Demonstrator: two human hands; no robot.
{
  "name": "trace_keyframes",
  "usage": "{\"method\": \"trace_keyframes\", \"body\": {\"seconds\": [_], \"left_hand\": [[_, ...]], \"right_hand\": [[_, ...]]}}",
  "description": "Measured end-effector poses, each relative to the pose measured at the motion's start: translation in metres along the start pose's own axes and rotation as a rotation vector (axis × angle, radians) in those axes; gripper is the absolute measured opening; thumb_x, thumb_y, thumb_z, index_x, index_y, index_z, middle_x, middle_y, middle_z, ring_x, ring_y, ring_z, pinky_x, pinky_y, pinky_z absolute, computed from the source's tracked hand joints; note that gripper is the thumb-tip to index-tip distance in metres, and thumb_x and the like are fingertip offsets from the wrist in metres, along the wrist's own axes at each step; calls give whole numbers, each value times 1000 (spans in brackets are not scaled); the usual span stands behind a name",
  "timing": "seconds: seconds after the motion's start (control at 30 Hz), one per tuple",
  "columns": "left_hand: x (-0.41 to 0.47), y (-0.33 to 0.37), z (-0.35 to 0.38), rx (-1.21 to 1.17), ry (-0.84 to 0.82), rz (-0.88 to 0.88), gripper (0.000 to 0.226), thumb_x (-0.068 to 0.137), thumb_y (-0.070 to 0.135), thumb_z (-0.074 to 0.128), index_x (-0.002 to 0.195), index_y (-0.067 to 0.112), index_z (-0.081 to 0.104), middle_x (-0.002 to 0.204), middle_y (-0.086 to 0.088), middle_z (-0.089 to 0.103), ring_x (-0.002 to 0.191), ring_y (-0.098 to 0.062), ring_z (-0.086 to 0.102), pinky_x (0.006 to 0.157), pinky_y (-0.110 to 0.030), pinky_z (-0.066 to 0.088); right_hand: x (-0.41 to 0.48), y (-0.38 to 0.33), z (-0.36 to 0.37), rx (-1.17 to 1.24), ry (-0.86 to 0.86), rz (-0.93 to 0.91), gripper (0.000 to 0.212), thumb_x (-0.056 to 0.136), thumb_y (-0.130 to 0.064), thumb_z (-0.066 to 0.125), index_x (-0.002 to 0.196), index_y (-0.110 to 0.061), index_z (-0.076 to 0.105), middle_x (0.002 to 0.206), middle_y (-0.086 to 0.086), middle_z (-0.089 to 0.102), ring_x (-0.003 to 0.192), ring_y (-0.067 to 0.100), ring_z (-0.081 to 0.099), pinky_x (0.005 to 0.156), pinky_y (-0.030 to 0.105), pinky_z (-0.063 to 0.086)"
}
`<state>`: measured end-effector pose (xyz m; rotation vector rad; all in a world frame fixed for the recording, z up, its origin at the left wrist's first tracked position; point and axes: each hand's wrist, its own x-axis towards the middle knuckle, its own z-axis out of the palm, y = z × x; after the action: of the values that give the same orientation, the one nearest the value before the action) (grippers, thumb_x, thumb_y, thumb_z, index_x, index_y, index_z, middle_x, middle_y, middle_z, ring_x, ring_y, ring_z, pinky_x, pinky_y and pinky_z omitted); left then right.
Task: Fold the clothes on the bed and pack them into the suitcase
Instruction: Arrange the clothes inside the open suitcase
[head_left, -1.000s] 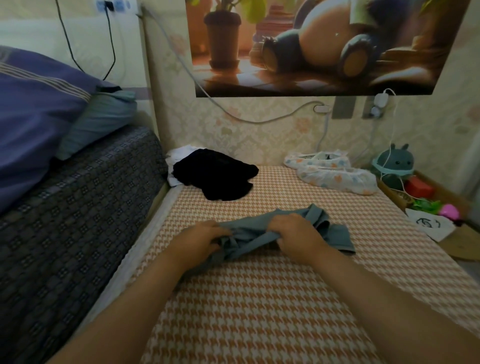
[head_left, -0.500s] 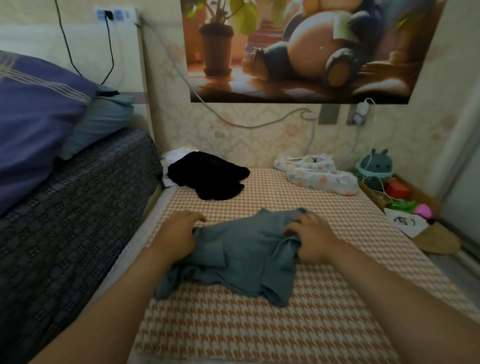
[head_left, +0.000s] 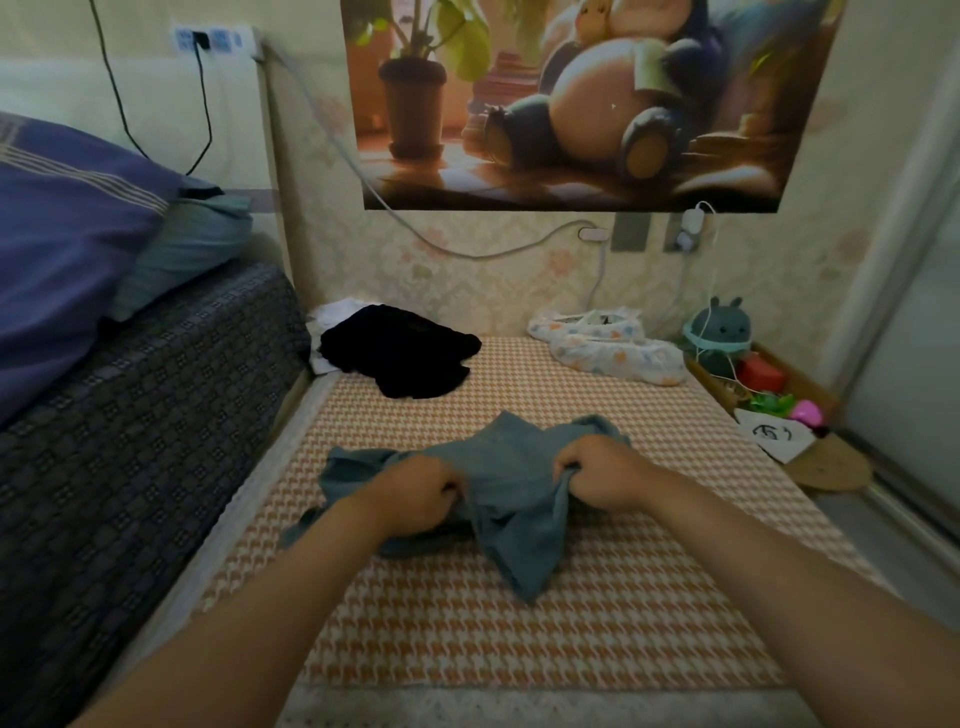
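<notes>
A crumpled grey-blue garment (head_left: 506, 467) lies in the middle of the bed with the orange houndstooth cover (head_left: 519, 634). My left hand (head_left: 418, 496) grips a bunch of its cloth on the left side. My right hand (head_left: 597, 473) grips its right edge, fingers curled into the fabric. A black garment (head_left: 397, 353) lies further back on the left, on top of something white (head_left: 332, 317). A white patterned garment (head_left: 608, 345) lies at the back right by the wall. No suitcase is in view.
A higher bed with a dark checked cover (head_left: 130, 415) and blue pillows (head_left: 67, 234) runs along the left. A box with toys and a plush (head_left: 719, 332) stands at the right of the bed. Cables hang on the wall behind.
Both hands have shifted their hold on the grey-blue garment: from flat on its spread cloth, they now clench bunches of it nearer to me.
</notes>
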<state>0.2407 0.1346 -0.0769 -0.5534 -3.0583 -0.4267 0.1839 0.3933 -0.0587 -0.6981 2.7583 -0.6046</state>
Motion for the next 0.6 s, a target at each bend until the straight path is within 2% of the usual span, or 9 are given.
{"method": "trace_keyframes", "body": {"seconds": [0.07, 0.1, 0.13, 0.2, 0.27, 0.33, 0.43, 0.5, 0.6], "left_hand": [[1, 15, -17, -215, -82, -34, 22, 97, 13, 50, 82, 24, 62, 85, 11, 62, 84, -13, 56, 81, -30, 45], [-1, 24, -26, -332, -194, -42, 24, 97, 13, 52, 82, 27, 65, 87, 13, 64, 87, -11, 58, 86, -30, 46], [-3, 33, -32, -438, -349, -62, 23, 97, 16, 53, 86, 28, 69, 94, 13, 66, 93, -10, 60, 93, -30, 47], [-8, 47, -35, -562, -675, -93, 18, 97, 22, 56, 104, 25, 72, 110, 8, 67, 104, -13, 61, 99, -33, 48], [-7, 55, -32, -673, -846, -127, 26, 99, 23, 54, 123, 18, 63, 111, -1, 68, 98, -16, 66, 91, -31, 52], [2, 55, -28, -758, -705, -174, 25, 99, 20, 54, 123, 15, 61, 106, -5, 70, 90, -16, 69, 85, -31, 54], [24, 31, -19, -454, -129, -183, 14, 93, 17, 62, 104, 20, 69, 105, 1, 71, 96, -13, 66, 83, -26, 48], [35, 6, -11, -233, 71, -271, 19, 93, 12, 56, 104, 20, 70, 114, -2, 68, 105, -17, 61, 86, -24, 45], [46, -25, 5, -101, 25, -414, 34, 97, 12, 48, 128, 16, 59, 136, -9, 55, 121, -25, 53, 98, -31, 43]], "right_hand": [[-8, 2, -7, 11, -234, 97, 18, 81, -5, 47, 76, -5, 65, 79, 6, 62, 68, 19, 48, 65, 33, 42], [-14, 4, -11, 13, -346, 173, 19, 77, -8, 51, 87, -1, 66, 89, 13, 64, 72, 22, 52, 70, 37, 47], [-19, 6, -15, 80, -450, 252, 33, 73, -12, 56, 101, -1, 68, 102, 17, 68, 81, 26, 60, 79, 40, 52], [-27, 8, -25, 321, -729, 357, 47, 78, -22, 56, 120, -7, 68, 113, 16, 70, 93, 32, 67, 85, 38, 56], [-30, 3, -34, 340, -804, 323, 40, 90, -32, 45, 116, -15, 71, 105, 5, 75, 83, 26, 69, 76, 32, 54], [-23, -1, -33, 262, -501, 266, 33, 95, -33, 46, 102, -18, 75, 94, -4, 77, 79, 23, 72, 74, 33, 54], [0, 4, -24, 130, 34, 104, 20, 91, -19, 58, 83, -20, 77, 80, -11, 73, 81, 15, 70, 73, 29, 54], [15, 4, -16, 123, 136, 38, 29, 89, -6, 53, 88, -23, 76, 91, -11, 70, 89, 8, 64, 74, 19, 47], [43, 0, -2, 129, 161, -29, 38, 93, 2, 44, 99, -20, 74, 114, -1, 68, 105, 13, 61, 88, 23, 47]]}}
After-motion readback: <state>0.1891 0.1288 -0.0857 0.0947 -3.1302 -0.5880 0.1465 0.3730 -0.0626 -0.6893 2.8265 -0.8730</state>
